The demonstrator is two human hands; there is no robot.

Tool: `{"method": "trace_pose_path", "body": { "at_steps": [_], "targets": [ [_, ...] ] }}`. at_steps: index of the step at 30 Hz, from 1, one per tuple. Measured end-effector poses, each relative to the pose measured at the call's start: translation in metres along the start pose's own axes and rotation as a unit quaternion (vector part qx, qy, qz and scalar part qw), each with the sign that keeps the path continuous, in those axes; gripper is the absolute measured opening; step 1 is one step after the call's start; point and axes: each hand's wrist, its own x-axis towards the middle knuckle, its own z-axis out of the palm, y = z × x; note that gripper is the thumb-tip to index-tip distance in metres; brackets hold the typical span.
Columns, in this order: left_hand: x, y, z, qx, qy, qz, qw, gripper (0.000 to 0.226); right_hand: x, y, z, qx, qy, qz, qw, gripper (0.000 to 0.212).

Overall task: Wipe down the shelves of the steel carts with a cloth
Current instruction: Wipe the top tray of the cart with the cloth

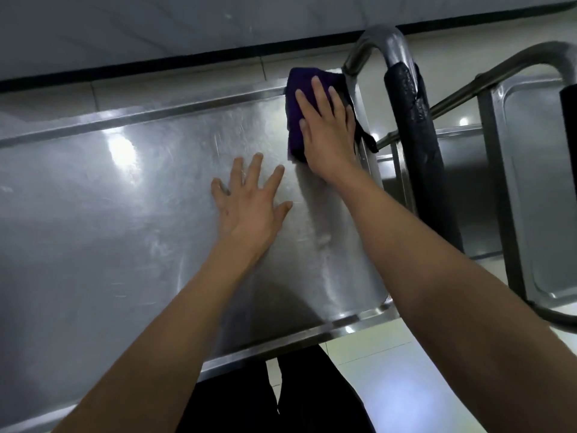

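A steel cart's top shelf point(109, 198) fills most of the view, shiny and scratched. At its far right corner lies a dark purple cloth point(296, 120). My right hand point(327, 129) presses flat on the cloth with straight fingers. My left hand point(249, 201) rests flat on the bare steel nearer to me, fingers spread, a little left of the cloth. A wet streak runs along the shelf from the cloth toward the near rim.
The cart's handle point(415, 129), wrapped in black foam, rises just right of the cloth. A second steel cart point(530, 189) with its own tubular handle stands to the right. A tiled floor and a wall with a dark baseboard point(187, 62) lie beyond.
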Motion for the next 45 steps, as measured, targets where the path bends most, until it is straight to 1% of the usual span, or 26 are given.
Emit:
{"method": "trace_pose_path", "body": {
  "at_steps": [4, 7, 10, 14, 16, 25, 30, 35, 41, 43, 45],
  "targets": [
    [-0.01, -0.004, -0.004, -0.012, -0.006, 0.017, 1.0, 0.065, 0.0, 0.0, -0.001, 0.007, 0.004, -0.006, 1.0, 0.052],
    [-0.04, -0.004, -0.001, -0.006, 0.021, 0.026, 0.999, 0.058, -0.015, 0.002, 0.003, 0.004, 0.008, -0.008, 1.0, 0.052],
    [-0.071, -0.001, 0.007, 0.006, 0.007, 0.016, 1.0, 0.058, -0.041, 0.003, 0.009, -0.003, 0.005, -0.013, 1.0, 0.052],
    [-0.088, 0.005, 0.015, 0.024, -0.037, 0.005, 0.999, 0.073, -0.091, 0.013, 0.022, -0.012, 0.006, -0.032, 0.999, 0.051],
    [-0.091, 0.008, 0.019, 0.026, -0.047, -0.001, 0.999, 0.077, -0.123, 0.019, 0.029, -0.017, 0.006, -0.04, 0.999, 0.051],
    [-0.093, 0.013, 0.028, 0.007, -0.031, -0.029, 0.999, 0.076, -0.271, 0.049, 0.056, -0.034, -0.014, -0.068, 0.997, 0.055],
    [-0.088, 0.008, 0.035, -0.008, -0.02, -0.032, 0.999, 0.077, -0.321, 0.057, 0.064, -0.026, -0.027, -0.077, 0.996, 0.055],
    [-0.086, 0.004, 0.035, -0.004, -0.013, -0.032, 0.999, 0.077, -0.319, 0.054, 0.062, -0.026, -0.039, -0.072, 0.996, 0.056],
    [-0.084, 0.007, 0.028, -0.004, -0.019, -0.032, 0.999, 0.077, -0.285, 0.041, 0.058, -0.023, -0.04, -0.071, 0.996, 0.059],
    [-0.083, 0.007, 0.022, -0.007, -0.021, -0.03, 0.999, 0.075, -0.268, 0.035, 0.056, -0.024, -0.037, -0.069, 0.997, 0.059],
    [-0.079, 0.004, 0.016, -0.017, -0.002, -0.019, 1.0, 0.068, -0.25, 0.03, 0.055, -0.021, -0.033, -0.07, 0.997, 0.058]
  ]
}}
